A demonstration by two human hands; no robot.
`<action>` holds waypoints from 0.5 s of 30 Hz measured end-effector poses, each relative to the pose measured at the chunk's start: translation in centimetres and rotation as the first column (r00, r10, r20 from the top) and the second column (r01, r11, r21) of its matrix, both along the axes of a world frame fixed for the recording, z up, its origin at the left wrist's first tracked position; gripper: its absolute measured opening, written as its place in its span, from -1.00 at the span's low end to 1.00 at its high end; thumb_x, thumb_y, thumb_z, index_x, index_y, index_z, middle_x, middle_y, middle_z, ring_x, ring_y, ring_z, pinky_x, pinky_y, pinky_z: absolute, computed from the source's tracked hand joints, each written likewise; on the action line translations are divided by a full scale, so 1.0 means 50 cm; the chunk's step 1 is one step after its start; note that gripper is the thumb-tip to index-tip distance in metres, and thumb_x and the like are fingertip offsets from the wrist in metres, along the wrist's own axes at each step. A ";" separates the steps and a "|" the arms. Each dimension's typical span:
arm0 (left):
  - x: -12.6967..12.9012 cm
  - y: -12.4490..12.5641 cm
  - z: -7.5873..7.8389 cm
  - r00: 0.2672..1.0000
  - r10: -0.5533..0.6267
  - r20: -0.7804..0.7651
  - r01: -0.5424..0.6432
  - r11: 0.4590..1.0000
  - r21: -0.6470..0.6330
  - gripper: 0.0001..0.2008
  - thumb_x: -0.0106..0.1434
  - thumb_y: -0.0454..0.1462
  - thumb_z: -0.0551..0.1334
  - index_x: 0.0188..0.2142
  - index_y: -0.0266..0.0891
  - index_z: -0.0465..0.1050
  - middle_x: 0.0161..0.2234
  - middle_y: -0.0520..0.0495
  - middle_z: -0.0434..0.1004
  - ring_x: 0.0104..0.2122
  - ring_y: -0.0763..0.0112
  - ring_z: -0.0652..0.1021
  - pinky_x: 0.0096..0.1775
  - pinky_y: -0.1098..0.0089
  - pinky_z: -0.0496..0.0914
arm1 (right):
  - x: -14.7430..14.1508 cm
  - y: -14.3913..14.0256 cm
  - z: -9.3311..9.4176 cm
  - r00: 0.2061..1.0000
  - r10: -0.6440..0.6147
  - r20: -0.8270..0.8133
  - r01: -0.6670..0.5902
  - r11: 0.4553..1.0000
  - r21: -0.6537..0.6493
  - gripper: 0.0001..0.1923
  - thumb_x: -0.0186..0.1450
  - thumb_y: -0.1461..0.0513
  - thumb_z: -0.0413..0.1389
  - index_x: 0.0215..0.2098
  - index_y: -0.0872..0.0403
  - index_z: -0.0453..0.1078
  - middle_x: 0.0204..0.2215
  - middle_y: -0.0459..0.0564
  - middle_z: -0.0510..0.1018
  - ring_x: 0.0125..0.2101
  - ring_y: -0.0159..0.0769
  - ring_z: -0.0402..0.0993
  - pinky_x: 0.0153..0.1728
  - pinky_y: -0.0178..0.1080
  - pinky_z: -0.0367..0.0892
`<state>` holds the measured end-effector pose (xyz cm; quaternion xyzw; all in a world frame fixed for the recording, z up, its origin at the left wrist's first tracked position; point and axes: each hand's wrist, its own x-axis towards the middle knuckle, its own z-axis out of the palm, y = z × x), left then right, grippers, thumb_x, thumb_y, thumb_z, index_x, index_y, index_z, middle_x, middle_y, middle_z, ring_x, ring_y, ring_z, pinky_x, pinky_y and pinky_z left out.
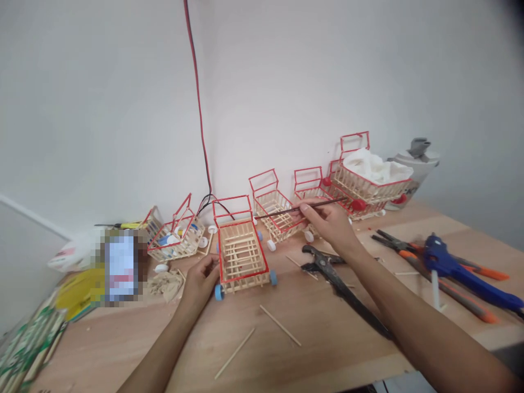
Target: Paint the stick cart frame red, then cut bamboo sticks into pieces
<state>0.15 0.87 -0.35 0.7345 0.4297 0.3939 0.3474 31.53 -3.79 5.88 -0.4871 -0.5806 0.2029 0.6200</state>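
A miniature shopping cart (241, 254) made of wooden sticks, with a red rim, red handle frame and blue wheels, stands on the table in front of me. My left hand (202, 274) grips its left side; the fingertips are partly hidden by the cart. Pinched in my right hand (323, 217) is a thin dark paintbrush (280, 212), held nearly level. Its tip is at the right post of the cart's handle frame; whether it touches I cannot tell. Behind the brush stands another stick cart (276, 215) with white wheels.
More carts stand along the wall, one (374, 183) stacked and holding white tissue. Pliers (323, 267), a blue glue gun (454, 267) and orange-handled pliers (409, 259) lie to the right. Loose sticks (280, 326) lie in front. A phone (120, 267) and stick bundles (33, 344) are at left.
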 end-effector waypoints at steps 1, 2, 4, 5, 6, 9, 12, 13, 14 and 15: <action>0.001 -0.001 0.000 1.000 0.005 0.008 -0.005 1.000 -0.004 -0.82 0.15 -0.20 0.20 -0.36 -0.27 0.48 -0.40 -0.02 0.54 -0.38 0.35 0.50 -0.31 0.41 0.36 | -0.002 -0.006 0.000 1.000 0.011 -0.018 -0.011 1.000 -0.002 -0.71 0.28 0.05 0.09 -0.26 0.09 0.47 -0.39 0.02 0.60 -0.39 -0.24 0.56 -0.47 -0.29 0.44; 0.002 -0.001 -0.001 1.000 0.006 0.016 -0.006 1.000 -0.007 -0.83 0.15 -0.20 0.21 -0.37 -0.27 0.48 -0.41 -0.01 0.53 -0.39 0.35 0.50 -0.31 0.42 0.36 | -0.004 -0.012 0.001 0.999 0.024 -0.040 -0.024 1.000 0.000 -0.72 0.28 0.05 0.09 -0.27 0.08 0.46 -0.39 0.01 0.59 -0.40 -0.26 0.55 -0.49 -0.30 0.43; 0.003 -0.002 -0.002 1.000 0.000 0.030 0.000 1.000 -0.012 -0.84 0.15 -0.21 0.21 -0.38 -0.27 0.47 -0.43 0.00 0.52 -0.40 0.37 0.49 -0.32 0.43 0.35 | -0.011 -0.022 0.004 0.994 0.060 -0.094 -0.059 0.998 0.009 -0.76 0.27 0.06 0.11 -0.27 0.06 0.42 -0.40 -0.02 0.57 -0.44 -0.30 0.53 -0.54 -0.32 0.41; 0.004 -0.003 -0.002 0.999 -0.007 0.036 0.008 1.000 -0.016 -0.84 0.16 -0.21 0.20 -0.38 -0.27 0.47 -0.43 0.00 0.52 -0.40 0.37 0.49 -0.32 0.43 0.35 | -0.015 -0.026 0.007 0.990 0.078 -0.121 -0.077 0.997 0.014 -0.78 0.27 0.07 0.12 -0.27 0.05 0.40 -0.41 -0.03 0.56 -0.46 -0.32 0.51 -0.55 -0.33 0.40; 0.004 -0.004 -0.001 0.999 -0.012 0.038 0.013 1.000 -0.021 -0.84 0.16 -0.21 0.20 -0.38 -0.27 0.47 -0.43 0.00 0.52 -0.40 0.37 0.49 -0.32 0.43 0.35 | -0.018 -0.029 0.008 0.985 0.097 -0.146 -0.096 0.995 0.015 -0.79 0.26 0.08 0.14 -0.28 0.05 0.39 -0.42 -0.04 0.56 -0.48 -0.33 0.50 -0.57 -0.34 0.38; 0.003 -0.007 0.001 1.000 -0.008 0.020 0.008 1.000 -0.016 -0.83 0.17 -0.21 0.19 -0.36 -0.27 0.47 -0.41 -0.01 0.54 -0.39 0.37 0.49 -0.32 0.43 0.34 | -0.021 -0.033 0.008 0.964 0.170 -0.203 -0.174 0.985 0.001 -0.78 0.26 0.07 0.14 -0.31 0.07 0.40 -0.45 -0.03 0.56 -0.52 -0.36 0.47 -0.57 -0.34 0.36; 0.002 -0.007 0.003 1.000 -0.005 -0.008 0.005 1.000 -0.001 -0.83 0.17 -0.20 0.19 -0.39 -0.27 0.46 -0.42 0.00 0.53 -0.41 0.39 0.47 -0.35 0.46 0.31 | -0.027 -0.037 0.003 0.933 0.267 -0.241 -0.287 0.957 -0.052 -0.75 0.28 0.05 0.12 -0.29 0.08 0.45 -0.44 0.00 0.59 -0.51 -0.33 0.49 -0.56 -0.32 0.36; 0.002 -0.007 0.003 1.000 -0.008 -0.012 0.008 1.000 0.000 -0.83 0.17 -0.20 0.19 -0.40 -0.27 0.45 -0.43 0.00 0.53 -0.42 0.40 0.46 -0.36 0.47 0.30 | -0.031 -0.040 0.002 0.926 0.293 -0.237 -0.319 0.945 -0.077 -0.74 0.28 0.05 0.11 -0.28 0.08 0.46 -0.44 0.00 0.59 -0.50 -0.33 0.49 -0.55 -0.32 0.35; 0.002 -0.007 0.002 1.000 -0.013 -0.013 0.013 1.000 -0.002 -0.83 0.18 -0.20 0.19 -0.41 -0.28 0.45 -0.44 0.01 0.52 -0.44 0.41 0.45 -0.37 0.47 0.29 | -0.037 -0.044 0.002 0.923 0.316 -0.222 -0.344 0.933 -0.103 -0.73 0.29 0.05 0.11 -0.26 0.07 0.47 -0.43 0.01 0.60 -0.50 -0.33 0.50 -0.55 -0.33 0.35; 0.002 -0.006 0.001 1.000 -0.017 -0.010 0.017 1.000 -0.005 -0.83 0.18 -0.20 0.18 -0.40 -0.28 0.44 -0.44 0.01 0.51 -0.44 0.42 0.45 -0.37 0.47 0.29 | -0.044 -0.050 0.004 0.922 0.334 -0.197 -0.362 0.924 -0.127 -0.72 0.29 0.05 0.10 -0.26 0.07 0.49 -0.42 0.01 0.61 -0.50 -0.33 0.50 -0.56 -0.33 0.34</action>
